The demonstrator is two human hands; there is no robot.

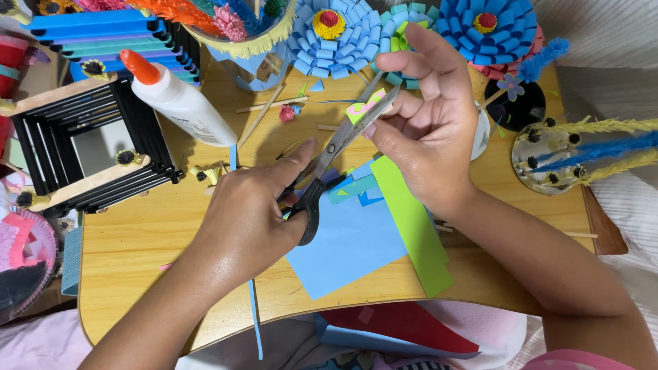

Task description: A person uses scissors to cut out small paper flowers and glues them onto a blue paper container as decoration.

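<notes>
Between right-hand fingers (384,137), seemingly pinched: paper scrap (363,108).

A wooden table (137,260) with rounded corners carries the craft materials. A glue bottle (179,101) lies tilted at the rear left, beside a black stick frame (89,147). Blue paper (346,250) and a green strip (415,226) lie near the front centre, overlapping. Blue paper flowers (336,34) line the rear edge. A thin blue strip (255,318) overhangs the front edge.
</notes>
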